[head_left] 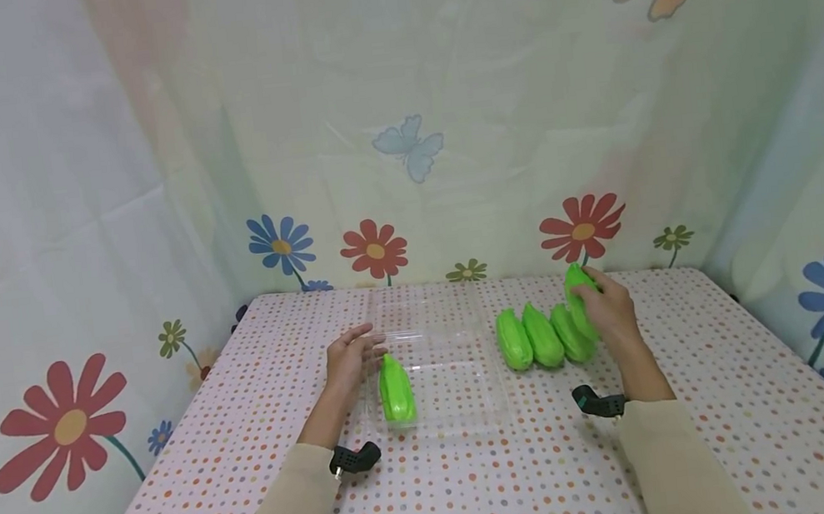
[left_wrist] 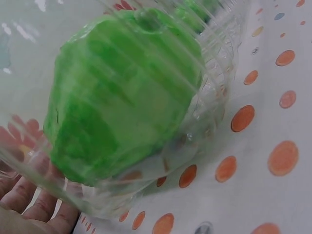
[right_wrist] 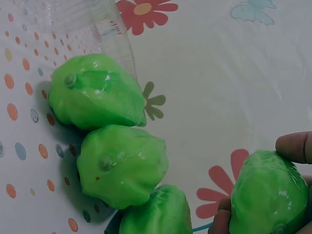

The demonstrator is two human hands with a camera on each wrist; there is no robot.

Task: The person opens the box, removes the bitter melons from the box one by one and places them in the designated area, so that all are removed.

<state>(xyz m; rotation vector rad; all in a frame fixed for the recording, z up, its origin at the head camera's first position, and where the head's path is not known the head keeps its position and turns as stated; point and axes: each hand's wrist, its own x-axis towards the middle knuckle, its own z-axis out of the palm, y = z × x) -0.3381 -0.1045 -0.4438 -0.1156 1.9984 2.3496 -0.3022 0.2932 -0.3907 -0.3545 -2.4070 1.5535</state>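
Note:
My right hand (head_left: 608, 307) grips a bright green ridged gourd (head_left: 579, 290) with a tapered tip, thumb and fingers on its sides. In the right wrist view that held gourd (right_wrist: 268, 195) is raised beside a row of like ones. Three gourds in this row show in the head view: a left one (head_left: 515, 340), a middle one (head_left: 543, 335) and a right one (head_left: 569, 333). My left hand (head_left: 347, 361) rests by the left wall of a clear plastic container (head_left: 457, 395), fingers loosely extended. One gourd (head_left: 396, 388) lies inside, along that wall; the left wrist view shows it (left_wrist: 122, 97) through the plastic.
The container's clear lid (head_left: 425, 310) stands raised at its back. A dotted cloth (head_left: 467, 494) covers the table. Printed fabric (head_left: 392, 66) with flowers and butterflies hangs behind and on both sides. Each wrist wears a black camera mount (head_left: 358, 459).

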